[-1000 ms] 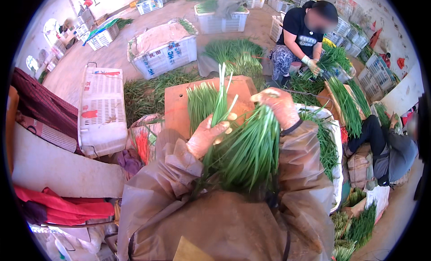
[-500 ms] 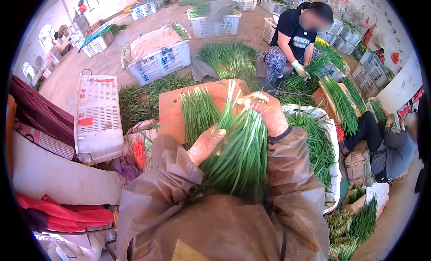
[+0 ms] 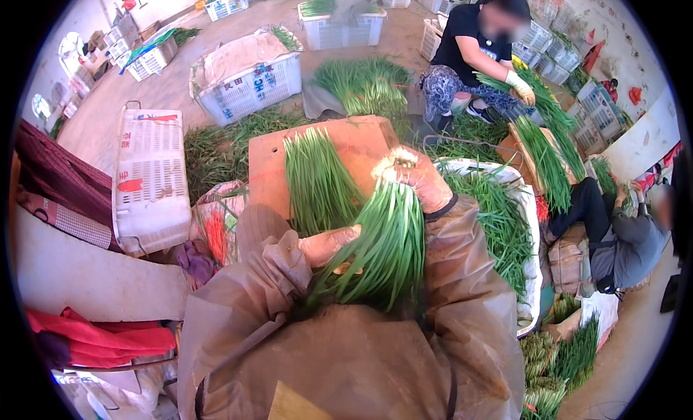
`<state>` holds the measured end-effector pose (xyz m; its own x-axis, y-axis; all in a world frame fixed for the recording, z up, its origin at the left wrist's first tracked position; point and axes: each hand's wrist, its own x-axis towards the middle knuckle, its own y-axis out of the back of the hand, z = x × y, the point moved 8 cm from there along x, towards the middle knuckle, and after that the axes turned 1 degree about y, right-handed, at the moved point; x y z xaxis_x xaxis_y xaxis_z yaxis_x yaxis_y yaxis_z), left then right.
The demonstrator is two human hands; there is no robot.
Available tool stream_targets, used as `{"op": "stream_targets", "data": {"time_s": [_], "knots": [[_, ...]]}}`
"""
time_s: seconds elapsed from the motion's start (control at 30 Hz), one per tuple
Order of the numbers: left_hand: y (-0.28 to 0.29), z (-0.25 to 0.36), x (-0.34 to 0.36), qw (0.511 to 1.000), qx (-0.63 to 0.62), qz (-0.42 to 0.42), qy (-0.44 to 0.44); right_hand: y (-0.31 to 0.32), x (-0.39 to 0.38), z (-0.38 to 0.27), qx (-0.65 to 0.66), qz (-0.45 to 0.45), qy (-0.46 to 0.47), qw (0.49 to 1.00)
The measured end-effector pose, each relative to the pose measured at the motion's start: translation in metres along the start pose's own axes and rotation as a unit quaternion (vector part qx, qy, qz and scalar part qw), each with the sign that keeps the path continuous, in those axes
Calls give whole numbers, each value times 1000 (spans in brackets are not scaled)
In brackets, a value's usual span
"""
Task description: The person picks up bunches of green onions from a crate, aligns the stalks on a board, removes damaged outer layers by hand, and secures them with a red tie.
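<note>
My gloved right hand [image 3: 411, 176] is closed around the pale ends of a bunch of long green leaves, like chives [image 3: 386, 239], which hang down toward my lap. Lower on the left, my left hand [image 3: 328, 248] is curled at the same bunch, thumb over the leaves and fingers partly hidden beneath them. Behind both hands an orange board [image 3: 267, 189] bears a second bunch [image 3: 314, 182], laid with white ends away from me. Right of my right arm is a white basket [image 3: 533, 290] of loose leaves [image 3: 491, 225].
A white crate [image 3: 151, 178] stands at left beside a bag of red strands [image 3: 215, 236]. Beyond the board lie leaf piles [image 3: 361, 84] and another crate [image 3: 242, 95]. At upper right a co-worker [image 3: 469, 45] crouches handling greens; another person [image 3: 628, 247] sits at far right.
My left hand has moved down; the upright stalks it held now lie with my right hand's bunch, which has shifted left in view. The crouching co-worker's hands moved right.
</note>
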<state>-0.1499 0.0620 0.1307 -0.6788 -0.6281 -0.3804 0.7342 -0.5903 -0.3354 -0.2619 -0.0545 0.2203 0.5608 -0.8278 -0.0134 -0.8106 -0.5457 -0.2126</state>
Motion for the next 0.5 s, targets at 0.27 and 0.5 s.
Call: {"op": "stream_targets", "data": {"time_s": [0.27, 0.5], "knots": [[99, 60, -119, 811, 477, 326, -93, 24, -8, -93, -180, 114, 136, 967], [25, 195, -70, 905, 107, 95, -402, -90, 33, -84, -97, -63, 56, 992]]}}
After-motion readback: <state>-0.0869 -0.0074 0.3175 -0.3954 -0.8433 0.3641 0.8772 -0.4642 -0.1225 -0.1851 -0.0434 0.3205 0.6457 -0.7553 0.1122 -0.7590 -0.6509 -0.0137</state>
